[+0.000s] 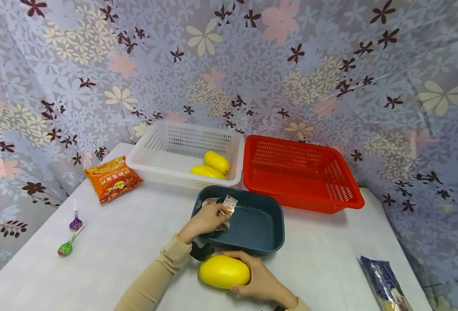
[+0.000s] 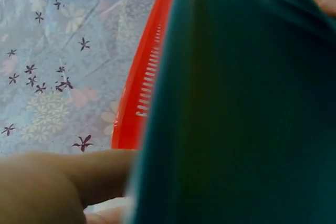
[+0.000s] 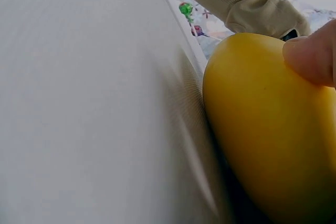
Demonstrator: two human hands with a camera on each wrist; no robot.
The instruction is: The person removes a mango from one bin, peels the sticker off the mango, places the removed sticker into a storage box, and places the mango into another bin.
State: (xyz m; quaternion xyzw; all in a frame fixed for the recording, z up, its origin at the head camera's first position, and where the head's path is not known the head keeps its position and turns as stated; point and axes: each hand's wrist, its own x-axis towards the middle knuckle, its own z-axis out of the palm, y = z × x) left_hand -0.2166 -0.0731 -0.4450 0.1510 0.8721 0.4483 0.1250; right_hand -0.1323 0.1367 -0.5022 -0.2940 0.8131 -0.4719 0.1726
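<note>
My left hand (image 1: 207, 220) reaches over the near-left rim of a dark teal basin (image 1: 257, 220) and pinches a small white printed packet (image 1: 230, 202) inside it. Another light wrapper (image 1: 212, 201) lies partly hidden behind that hand. In the left wrist view the basin's wall (image 2: 252, 108) covers much of the picture, and the fingers (image 2: 100, 174) show beyond its rim. Just in front of the basin, my right hand (image 1: 261, 278) grips a smooth yellow mango (image 1: 224, 271) from its right side. The right wrist view shows the mango (image 3: 262, 114) close up, a fingertip pressed on it.
Behind the basin stand a white basket (image 1: 155, 166) with two yellow mangoes (image 1: 216, 162) and a red basket (image 1: 302, 172). At left lie an orange snack bag (image 1: 113, 178) and two lollipops (image 1: 75, 223). A blue packet (image 1: 384, 283) lies near the right edge.
</note>
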